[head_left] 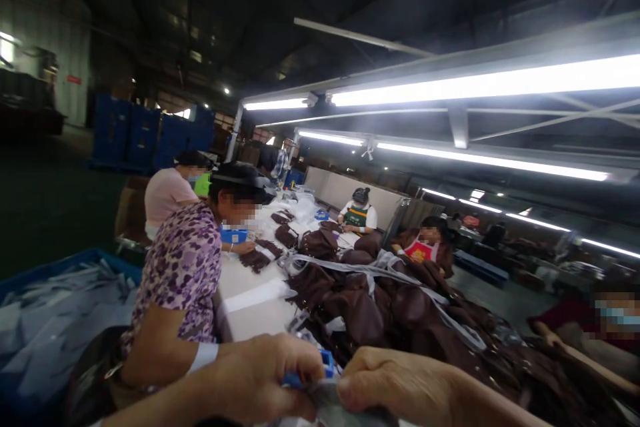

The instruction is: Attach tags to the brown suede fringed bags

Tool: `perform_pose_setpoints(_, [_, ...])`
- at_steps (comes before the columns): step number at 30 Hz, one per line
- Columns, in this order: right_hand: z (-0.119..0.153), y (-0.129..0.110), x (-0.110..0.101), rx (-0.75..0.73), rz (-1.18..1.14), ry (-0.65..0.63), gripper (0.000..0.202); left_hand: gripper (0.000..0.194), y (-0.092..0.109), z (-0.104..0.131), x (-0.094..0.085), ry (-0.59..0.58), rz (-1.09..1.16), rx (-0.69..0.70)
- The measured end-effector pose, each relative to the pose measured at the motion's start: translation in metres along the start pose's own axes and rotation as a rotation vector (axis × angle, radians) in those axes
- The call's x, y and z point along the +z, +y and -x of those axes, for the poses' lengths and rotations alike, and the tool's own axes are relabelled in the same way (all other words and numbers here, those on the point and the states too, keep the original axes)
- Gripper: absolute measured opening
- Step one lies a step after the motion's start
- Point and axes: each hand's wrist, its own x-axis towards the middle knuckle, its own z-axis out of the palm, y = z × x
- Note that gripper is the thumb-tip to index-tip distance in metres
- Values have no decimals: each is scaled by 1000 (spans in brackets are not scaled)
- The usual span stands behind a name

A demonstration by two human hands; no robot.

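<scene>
Dim workshop space is lit, in the head view, by fluorescent tubes point(490, 83) hung above a long pale counter point(231, 281), presumably so that close handwork can be seen. Brown leather-like pieces point(367, 313) are heaped along the counter's middle, perhaps so that they can be reached from both sides; grey strips point(440, 323) are draped over them. Pale sheets point(65, 320) are gathered in a blue bin point(93, 255) on the left, beside a co-worker in a purple-patterned shirt point(183, 267).

At the bottom of the view, a grey piece point(334, 400) is held low, between both hands and at the near end of the counter. It is pinched by the curled fingers of the left hand point(273, 373) and by the thumb side of the right hand point(400, 380), seemingly so that it is steadied from two sides. A blue plastic object point(327, 361) is seen just behind it, partly hidden by the left hand. The grey piece looks smooth, soft and faintly shiny; its full shape is blurred and cut off, and its material cannot be told.
</scene>
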Motion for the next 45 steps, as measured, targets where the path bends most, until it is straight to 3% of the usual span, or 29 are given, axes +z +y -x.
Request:
perform_pose_setpoints(2, [-16, 18, 10, -77, -306, 60, 36, 26, -18, 10, 9, 158, -51, 77])
perform_pose_setpoints(4, [-28, 26, 20, -192, -595, 38, 50, 42, -39, 16, 20, 303, 68, 126])
perform_pose_setpoints(6, [-32, 22, 26, -288, -831, -49, 59, 52, -60, 18, 33, 457, 259, 76])
perform_pose_setpoints(8, [-30, 9, 26, -359, -1018, -109, 54, 52, -73, 17, 47, 596, 422, -14])
perform_pose_setpoints(11, [-24, -7, 17, -425, -1148, -97, 41, 50, -74, 14, 63, 743, 552, -72])
perform_pose_setpoints(13, [-21, -11, 12, -436, -1177, -70, 38, 55, -68, 11, 69, 765, 510, 7])
perform_pose_setpoints(16, [-16, -12, 11, -470, -1216, -22, 31, 57, -62, 3, 70, 781, 269, 89])
perform_pose_setpoints(19, [-8, -15, 13, -510, -1239, 4, 28, 22, -68, -9, 70, 811, 63, -21])
perform_pose_setpoints(20, [-5, -16, 12, -533, -1249, 25, 27, 18, -72, -12, 71, 795, 38, -49])
perform_pose_setpoints(24, [11, -19, 5, -658, -1313, 173, 23, 17, -85, -16, 84, 756, 27, -56])
perform_pose_setpoints(25, [15, -19, 2, -672, -1321, 191, 23, 24, -85, -15, 87, 764, 12, -53])
perform_pose_setpoints(27, [22, -19, -2, -677, -1323, 180, 22, 46, -82, -13, 90, 806, -51, -53])
perform_pose_setpoints(29, [25, -20, -2, -667, -1316, 137, 23, 51, -72, -16, 88, 873, -146, -52])
perform_pose_setpoints(33, [20, -23, 8, -602, -1282, 37, 26, 39, -49, -34, 75, 1036, -473, 101])
perform_pose_setpoints(37, [15, -30, 15, -582, -1266, 16, 27, 24, -42, -47, 62, 1157, -758, 307])
perform_pose_setpoints(39, [17, -36, 13, -594, -1231, 40, 30, 27, -45, -44, 59, 1130, -669, 283])
perform_pose_setpoints(42, [19, -43, 7, -652, -1169, 130, 34, 28, -50, -34, 58, 950, -372, 141])
perform_pose_setpoints(45, [9, -41, 5, -746, -1112, 303, 34, 27, -55, -25, 60, 761, -85, 24])
